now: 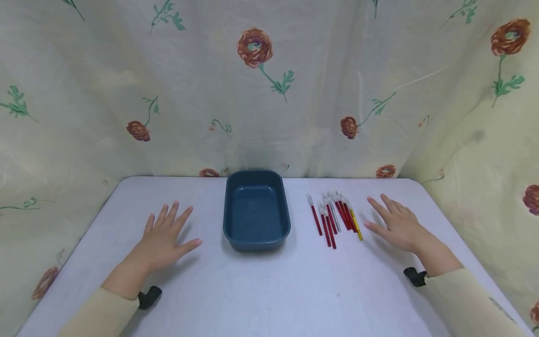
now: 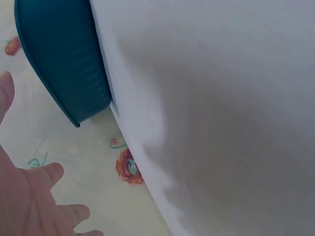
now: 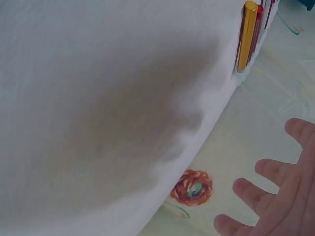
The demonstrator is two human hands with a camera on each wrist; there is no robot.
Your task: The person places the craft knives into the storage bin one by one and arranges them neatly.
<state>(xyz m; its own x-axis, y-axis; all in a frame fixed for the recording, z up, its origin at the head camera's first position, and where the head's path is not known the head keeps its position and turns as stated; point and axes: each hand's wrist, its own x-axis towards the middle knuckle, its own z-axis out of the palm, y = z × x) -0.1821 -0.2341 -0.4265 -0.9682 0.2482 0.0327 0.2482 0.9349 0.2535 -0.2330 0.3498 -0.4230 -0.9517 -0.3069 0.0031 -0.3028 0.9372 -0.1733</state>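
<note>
My left hand [image 1: 162,243] hovers over the table to the left of a dark blue rectangular bin [image 1: 257,246], fingers spread and holding nothing. The bin's inside shows no contents. To its right lies a loose group of slim pen-like tools with clear caps, mostly red [image 1: 316,221], plus one silver [image 1: 335,217] and one yellow [image 1: 356,225]. Just right of the yellow one, my right hand [image 1: 400,229] is held above the table with straight fingers, touching nothing. The right wrist view shows the yellow tool [image 3: 247,37] close up, beyond the hand's shadow.
A white table [image 1: 269,295] carries everything. Behind it and along both sides hangs a cream curtain [image 1: 189,93] printed with red-brown flowers. Each wrist wears a black strap [image 1: 149,297] below a cream sleeve [image 1: 101,313].
</note>
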